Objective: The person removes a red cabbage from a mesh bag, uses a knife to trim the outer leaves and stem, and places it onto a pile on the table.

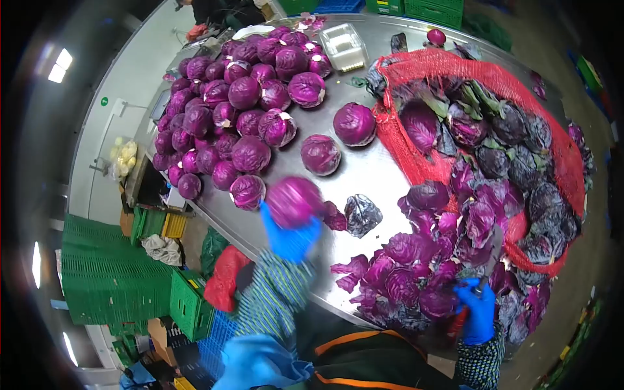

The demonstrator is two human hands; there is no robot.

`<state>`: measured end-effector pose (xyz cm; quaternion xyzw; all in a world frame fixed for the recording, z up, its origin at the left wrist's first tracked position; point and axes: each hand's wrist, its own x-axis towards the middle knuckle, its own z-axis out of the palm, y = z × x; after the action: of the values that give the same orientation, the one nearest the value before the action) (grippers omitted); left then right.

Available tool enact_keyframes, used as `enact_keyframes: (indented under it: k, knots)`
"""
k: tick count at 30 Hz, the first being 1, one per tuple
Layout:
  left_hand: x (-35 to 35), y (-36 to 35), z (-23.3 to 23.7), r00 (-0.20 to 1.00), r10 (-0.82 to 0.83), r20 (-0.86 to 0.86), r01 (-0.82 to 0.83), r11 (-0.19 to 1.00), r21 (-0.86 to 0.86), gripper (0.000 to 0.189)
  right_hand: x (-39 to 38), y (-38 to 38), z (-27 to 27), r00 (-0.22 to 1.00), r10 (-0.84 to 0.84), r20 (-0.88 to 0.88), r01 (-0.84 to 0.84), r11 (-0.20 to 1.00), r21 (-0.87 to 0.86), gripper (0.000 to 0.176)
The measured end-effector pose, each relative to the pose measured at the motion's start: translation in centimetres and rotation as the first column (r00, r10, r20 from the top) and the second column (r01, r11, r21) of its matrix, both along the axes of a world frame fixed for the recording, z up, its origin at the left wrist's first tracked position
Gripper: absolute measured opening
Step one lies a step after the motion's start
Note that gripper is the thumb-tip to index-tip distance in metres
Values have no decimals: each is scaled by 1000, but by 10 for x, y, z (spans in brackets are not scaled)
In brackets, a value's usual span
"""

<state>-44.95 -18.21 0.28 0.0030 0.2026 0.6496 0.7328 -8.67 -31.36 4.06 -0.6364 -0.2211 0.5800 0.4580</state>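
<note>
In a blue glove, my left hand (290, 240) is closed around the underside of a purple cabbage (294, 201), smeared by motion, above the steel table (260, 224). Close by is the trimmed cabbage pile (244, 94). My right hand (478, 305), also gloved in blue, grips a knife (495, 247) whose blade points up and away. Beneath and beside the knife lies a heap of loose purple leaves (403, 273). Two separate cabbages, one nearer (320, 155) and one farther (355, 124), rest between the pile and a red mesh sack.
The red mesh sack (448, 62) lies open on the right, with untrimmed cabbages (510, 123) inside. A clear plastic tub (344, 47) stands at the far edge. Green crates (192, 302) and a blue crate (218, 341) are on the floor at left. Another person (224, 12) is at the top.
</note>
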Motion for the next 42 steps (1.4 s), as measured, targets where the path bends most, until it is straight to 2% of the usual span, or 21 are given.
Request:
enact_keyframes:
  k: [1,3,5,6,8,11,12,13,16,17,20,22,24,28,30,33,34,36,38,40,42]
  knots:
    - [-32,27,2,986,168,6,-165,973,-162,69,16,-8,-12,1000,-17,-14,17,1000,-15,14]
    - [-78,76,26,919,312,-240,-344,933,-107,62,41,-21,-13,999,-30,23,31,997,-72,15]
    - [-138,128,21,919,260,-298,-219,962,163,49,53,-33,-10,997,-54,55,62,985,-164,16]
    - [-225,174,-27,947,234,-218,-205,968,146,47,60,-38,-14,996,-42,76,57,979,-197,17]
    - [-145,173,44,735,357,-577,-519,843,-140,35,72,-50,-24,994,-71,82,84,980,-179,20]
    - [-105,193,26,591,91,-802,-23,995,97,31,77,-49,-34,962,-248,113,263,955,-139,22]
    - [-50,184,25,190,228,-955,298,913,277,31,79,-44,-49,893,-342,292,343,938,48,24]
    - [0,187,41,490,-174,-854,335,942,0,33,79,-39,-57,780,-448,437,376,894,245,26]
    - [130,172,21,97,-360,-928,786,600,-150,36,82,18,-11,916,-318,246,317,947,44,26]
    - [171,168,7,-46,-184,-982,810,568,-145,39,85,43,-2,926,-305,222,303,952,44,26]
    - [265,182,-13,3,142,-990,783,616,91,49,107,116,15,925,-248,288,211,965,154,31]
    - [310,212,-12,9,534,-845,802,501,325,53,135,167,0,947,-195,257,143,968,208,37]
    - [347,235,-2,-48,666,-745,828,444,344,65,154,219,-11,929,-211,303,177,975,134,52]
    - [397,230,5,-346,583,-735,833,552,46,97,166,276,-50,963,-268,13,257,933,252,53]
    - [397,226,-11,-302,559,-772,802,587,112,96,154,267,-47,949,-315,-11,307,916,257,51]
    - [355,204,-19,175,456,-873,729,536,426,89,133,215,-15,978,-188,-94,208,929,306,46]
    - [321,184,-15,276,339,-900,748,513,422,87,121,180,-6,983,-152,-104,174,952,253,42]
    - [258,124,17,569,-298,-767,714,642,280,90,96,114,-7,1000,11,-20,-4,945,327,33]
    - [208,69,27,376,-246,-893,812,552,189,100,63,67,-20,965,260,-36,-218,870,441,31]
    - [172,19,3,-146,-104,-984,882,436,-177,99,25,29,-24,956,268,-123,-272,962,-23,26]
    - [134,-37,-45,-81,-52,-995,859,503,-96,91,-6,1,-82,956,-129,-262,134,991,1,27]
